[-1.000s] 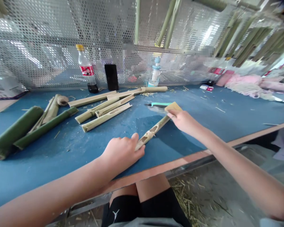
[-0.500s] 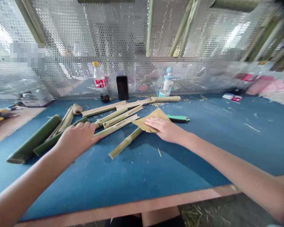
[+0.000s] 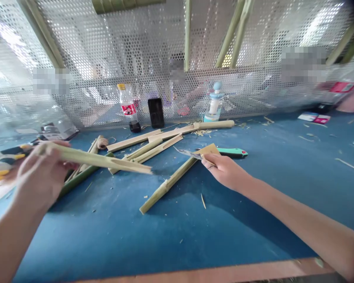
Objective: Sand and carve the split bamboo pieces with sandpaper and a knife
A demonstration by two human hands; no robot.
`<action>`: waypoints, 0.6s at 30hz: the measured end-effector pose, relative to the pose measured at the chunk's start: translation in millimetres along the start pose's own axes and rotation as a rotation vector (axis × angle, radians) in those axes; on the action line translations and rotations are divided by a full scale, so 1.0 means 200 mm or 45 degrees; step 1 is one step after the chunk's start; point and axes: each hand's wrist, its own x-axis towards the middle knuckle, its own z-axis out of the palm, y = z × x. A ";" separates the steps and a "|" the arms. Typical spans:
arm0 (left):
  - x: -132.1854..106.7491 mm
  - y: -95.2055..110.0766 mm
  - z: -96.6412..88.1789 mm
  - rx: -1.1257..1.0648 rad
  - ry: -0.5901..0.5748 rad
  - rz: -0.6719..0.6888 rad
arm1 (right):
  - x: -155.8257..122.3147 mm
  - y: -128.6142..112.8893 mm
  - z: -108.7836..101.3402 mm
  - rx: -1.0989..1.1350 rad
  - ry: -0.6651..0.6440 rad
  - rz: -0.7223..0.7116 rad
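My left hand (image 3: 39, 177) is closed around a split bamboo strip (image 3: 106, 162) and holds it lifted above the blue table (image 3: 135, 236), its tip pointing right. My right hand (image 3: 224, 169) pinches a tan sheet of sandpaper (image 3: 205, 152) just above the table. A bamboo strip (image 3: 168, 184) lies on the table in front of my right hand, slanting toward me. A teal-handled knife (image 3: 231, 152) lies just behind the sandpaper.
Several more split bamboo strips (image 3: 153, 142) and green bamboo pieces (image 3: 79, 179) lie at the back left. A cola bottle (image 3: 129, 108), a black phone (image 3: 155, 113) and a blue-capped bottle (image 3: 214, 103) stand against the perforated metal screen (image 3: 112, 59). Shavings litter the surface.
My left hand has picked up a bamboo strip from the pile and raised it leftward. My right hand has lifted the sandpaper off the strip that now lies on the table.
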 end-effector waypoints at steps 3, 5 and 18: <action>0.12 0.09 0.03 -0.285 0.044 -0.099 | 0.00 0.02 0.02 0.013 -0.066 -0.054; 0.20 0.14 0.11 -0.302 -0.070 -0.174 | 0.00 0.02 0.04 0.009 -0.095 -0.054; 0.15 0.13 1.20 0.534 -0.834 0.325 | 0.01 0.09 -0.06 0.043 0.392 0.216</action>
